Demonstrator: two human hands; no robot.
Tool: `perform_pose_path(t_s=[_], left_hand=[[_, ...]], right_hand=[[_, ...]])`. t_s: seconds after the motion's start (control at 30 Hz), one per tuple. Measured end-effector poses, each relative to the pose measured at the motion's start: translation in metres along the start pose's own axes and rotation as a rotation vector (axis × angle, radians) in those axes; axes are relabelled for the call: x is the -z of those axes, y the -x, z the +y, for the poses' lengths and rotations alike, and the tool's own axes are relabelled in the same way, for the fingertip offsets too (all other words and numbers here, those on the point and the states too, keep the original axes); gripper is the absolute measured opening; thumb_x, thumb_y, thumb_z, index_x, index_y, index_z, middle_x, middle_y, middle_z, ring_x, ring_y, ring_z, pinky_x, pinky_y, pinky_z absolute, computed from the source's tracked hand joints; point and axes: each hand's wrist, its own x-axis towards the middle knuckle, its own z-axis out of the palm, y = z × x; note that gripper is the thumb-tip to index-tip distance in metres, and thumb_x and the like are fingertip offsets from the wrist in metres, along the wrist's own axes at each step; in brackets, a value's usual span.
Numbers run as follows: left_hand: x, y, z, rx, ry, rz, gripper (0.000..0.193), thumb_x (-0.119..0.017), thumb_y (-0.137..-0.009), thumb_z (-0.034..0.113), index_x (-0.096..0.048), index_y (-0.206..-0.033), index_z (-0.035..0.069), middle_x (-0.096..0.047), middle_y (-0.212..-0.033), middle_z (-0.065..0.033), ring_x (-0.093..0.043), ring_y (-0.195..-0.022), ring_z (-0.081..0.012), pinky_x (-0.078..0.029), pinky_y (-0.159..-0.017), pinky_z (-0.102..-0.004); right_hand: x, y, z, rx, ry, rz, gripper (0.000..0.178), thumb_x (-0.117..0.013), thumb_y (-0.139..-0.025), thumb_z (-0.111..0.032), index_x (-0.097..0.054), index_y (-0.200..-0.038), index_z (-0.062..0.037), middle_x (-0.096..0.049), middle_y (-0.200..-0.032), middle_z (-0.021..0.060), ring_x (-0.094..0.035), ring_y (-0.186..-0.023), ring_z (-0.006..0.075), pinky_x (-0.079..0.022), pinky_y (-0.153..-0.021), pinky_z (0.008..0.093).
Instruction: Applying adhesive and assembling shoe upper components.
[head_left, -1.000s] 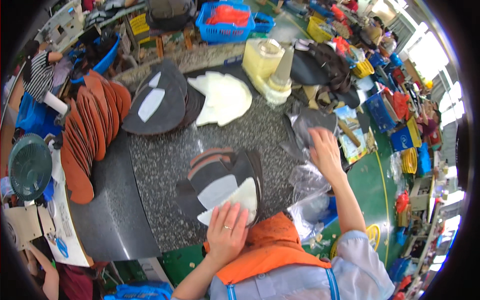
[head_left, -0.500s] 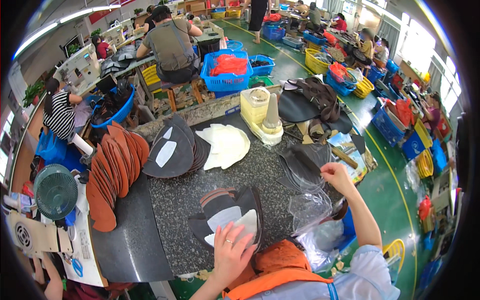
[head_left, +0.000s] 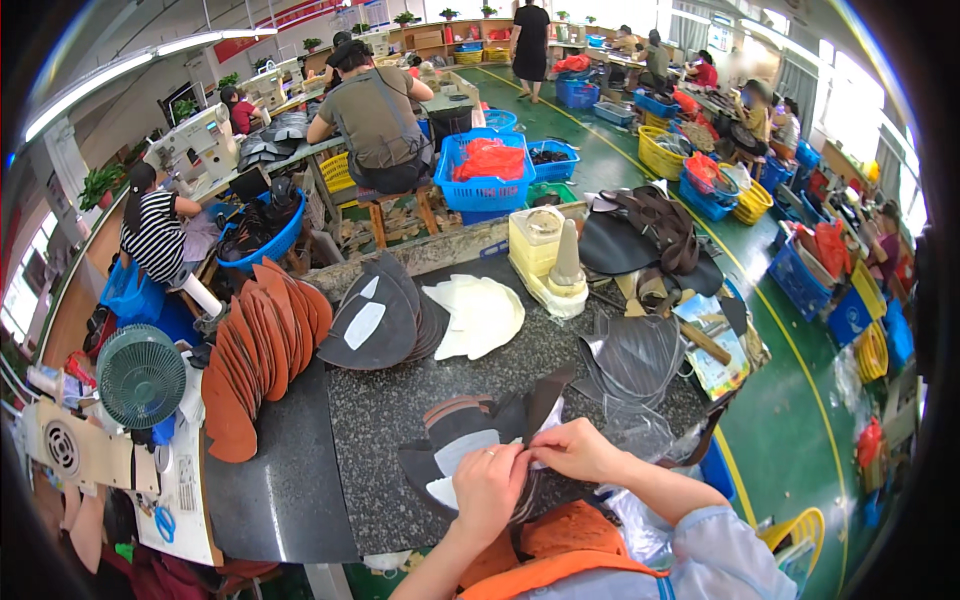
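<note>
Currently both hands work one dark leather piece (head_left: 545,405) at the bench (head_left: 400,400) near edge: left hand (head_left: 488,487) and right hand (head_left: 575,450) pinch it closed-fingered atop a small dark stack (head_left: 455,440). Judging by piles, most remains: brown pieces (head_left: 255,350) far left, dark and cream stacks ahead. Blue basket (head_left: 487,185) beyond holds red material.

The left hand (head_left: 488,488) and right hand (head_left: 572,450) cover the near end of the dark leather piece (head_left: 545,400) and part of the pile (head_left: 455,440) beneath. How the fingertips meet is hidden. The orange apron (head_left: 560,560) runs off the lower edge. Distant workers' faces are blurred.
</note>
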Motion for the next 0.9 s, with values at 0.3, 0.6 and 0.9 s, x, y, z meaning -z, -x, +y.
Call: perform_pose_path(t_s=[0.3, 0.6, 0.9], left_hand=[[-0.004, 0.003, -0.041, 0.670, 0.984, -0.053, 0.010, -0.067, -0.091, 0.007, -0.069, -0.094, -0.002, -0.072, -0.085, -0.0035, -0.066, -0.076, -0.0120, -0.051, -0.070, -0.0273], [0.001, 0.001, -0.018, 0.491, 0.616, 0.181, 0.020, -0.059, -0.097, 0.001, -0.069, -0.113, -0.005, -0.056, -0.079, 0.0028, -0.047, -0.069, -0.0036, -0.039, -0.061, -0.0213], [0.026, 0.007, -0.035, 0.628, 0.924, 0.223, 0.022, -0.054, -0.099, 0.005, -0.070, -0.110, -0.005, -0.068, -0.093, -0.0042, -0.063, -0.079, -0.0102, -0.050, -0.068, -0.0219]], right_hand=[[-0.006, -0.019, -0.003, -0.194, -0.486, -0.086, 0.016, -0.063, -0.093, -0.014, -0.069, -0.098, 0.0001, -0.065, -0.074, 0.0027, -0.064, -0.066, 0.0098, -0.052, -0.062, 0.0261], [-0.032, -0.025, -0.017, -0.093, -0.470, 0.113, 0.017, -0.065, -0.094, -0.015, -0.065, -0.089, 0.0007, -0.063, -0.072, -0.0007, -0.059, -0.065, 0.0052, -0.050, -0.059, 0.0230], [-0.037, -0.015, -0.010, 0.304, -0.015, 0.316, 0.025, -0.076, -0.082, -0.012, -0.057, -0.068, -0.0036, -0.061, -0.066, 0.0063, -0.059, -0.054, 0.0142, -0.046, -0.049, 0.0293]])
